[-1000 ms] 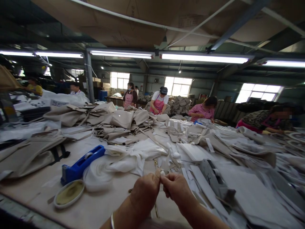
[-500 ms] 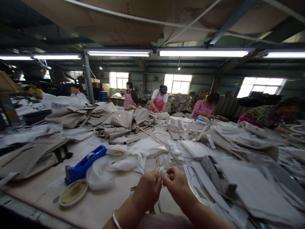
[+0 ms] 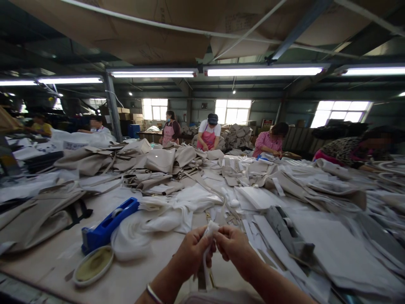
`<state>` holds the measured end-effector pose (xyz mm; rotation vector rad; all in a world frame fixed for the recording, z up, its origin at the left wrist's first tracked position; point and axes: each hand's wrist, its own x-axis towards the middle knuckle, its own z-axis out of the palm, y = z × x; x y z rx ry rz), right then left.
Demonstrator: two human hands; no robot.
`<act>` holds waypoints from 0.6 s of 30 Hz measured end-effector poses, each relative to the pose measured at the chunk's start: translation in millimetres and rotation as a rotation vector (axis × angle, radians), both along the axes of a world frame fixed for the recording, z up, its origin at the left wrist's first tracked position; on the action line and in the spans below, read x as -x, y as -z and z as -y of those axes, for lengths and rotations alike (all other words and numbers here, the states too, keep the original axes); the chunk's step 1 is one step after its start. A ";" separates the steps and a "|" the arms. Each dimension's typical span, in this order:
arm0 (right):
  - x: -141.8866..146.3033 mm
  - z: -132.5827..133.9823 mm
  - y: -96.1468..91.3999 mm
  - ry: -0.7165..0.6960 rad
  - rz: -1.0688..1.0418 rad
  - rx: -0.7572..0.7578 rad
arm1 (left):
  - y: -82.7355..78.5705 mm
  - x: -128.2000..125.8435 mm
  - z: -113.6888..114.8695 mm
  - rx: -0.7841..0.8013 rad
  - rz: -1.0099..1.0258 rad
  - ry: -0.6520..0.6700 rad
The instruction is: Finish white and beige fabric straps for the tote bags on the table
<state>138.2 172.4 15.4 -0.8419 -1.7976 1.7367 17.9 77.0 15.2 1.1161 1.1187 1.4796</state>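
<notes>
Both hands meet low in the centre of the head view around a small strip of white packing foam (image 3: 211, 228). My left hand (image 3: 189, 255), with a bangle on its wrist, has its fingers closed on the foam, the thumb lying along it. My right hand (image 3: 233, 245) pinches the foam's other side with thumb and forefinger. Below the fingers hangs a pale strap, and a gold-coloured metal piece (image 3: 211, 276) shows beside it. What lies inside the foam is hidden. A beige item (image 3: 221, 296) shows partly at the bottom edge.
Left of my hands are a blue tape dispenser (image 3: 109, 226), a round dish (image 3: 109, 265) holding a yellowish pad and curled white foam sheets (image 3: 131, 238). To the right stands a grey tape dispenser (image 3: 286, 232) beside white sheets (image 3: 344, 249). Beige bags (image 3: 161, 159) are heaped beyond; several co-workers work behind.
More of the white foam shows above my fingers now, and the strap and gold-coloured piece have come into sight below them. The camera view has shifted slightly.
</notes>
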 end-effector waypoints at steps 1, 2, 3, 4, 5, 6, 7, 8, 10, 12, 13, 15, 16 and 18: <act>-1.3 0.2 -4.2 -0.029 -0.027 0.001 | 0.6 1.0 -0.1 -0.003 0.053 0.022; -2.7 0.3 -8.4 -0.048 -0.066 -0.007 | 1.1 1.8 -0.1 -0.003 0.105 0.041; -4.0 0.2 -12.1 -0.058 -0.109 -0.014 | 1.5 2.3 -0.1 0.000 0.155 0.058; -5.2 -0.1 -15.0 -0.066 -0.151 -0.014 | 1.9 2.6 0.0 0.004 0.202 0.072; -6.1 -0.6 -16.8 -0.075 -0.190 -0.010 | 2.4 2.7 0.0 0.007 0.243 0.085; -6.7 -1.4 -17.4 -0.087 -0.224 -0.003 | 2.9 2.7 0.0 0.012 0.276 0.097; -7.1 -2.4 -16.9 -0.103 -0.250 0.006 | 3.5 2.6 0.0 0.014 0.303 0.110; -7.3 -3.5 -15.3 -0.119 -0.265 0.014 | 4.2 2.4 -0.2 0.016 0.323 0.121; -7.7 -5.8 -10.7 -0.144 -0.264 0.027 | 5.7 2.3 -1.0 0.019 0.340 0.120; -9.0 -7.9 -7.1 -0.165 -0.246 0.045 | 6.9 2.6 -2.4 0.019 0.336 0.091; -10.1 -8.8 -6.9 -0.174 -0.242 0.051 | 7.2 2.8 -3.2 0.017 0.327 0.076; -13.2 -10.1 -10.1 -0.190 -0.240 0.038 | 6.5 2.1 -4.0 0.023 0.302 0.061; -15.0 -10.4 -13.2 -0.188 -0.231 0.017 | 5.5 0.9 -3.6 0.035 0.286 0.070; -17.8 -10.4 -19.4 -0.160 -0.184 -0.033 | 2.2 -3.8 -1.7 0.072 0.247 0.076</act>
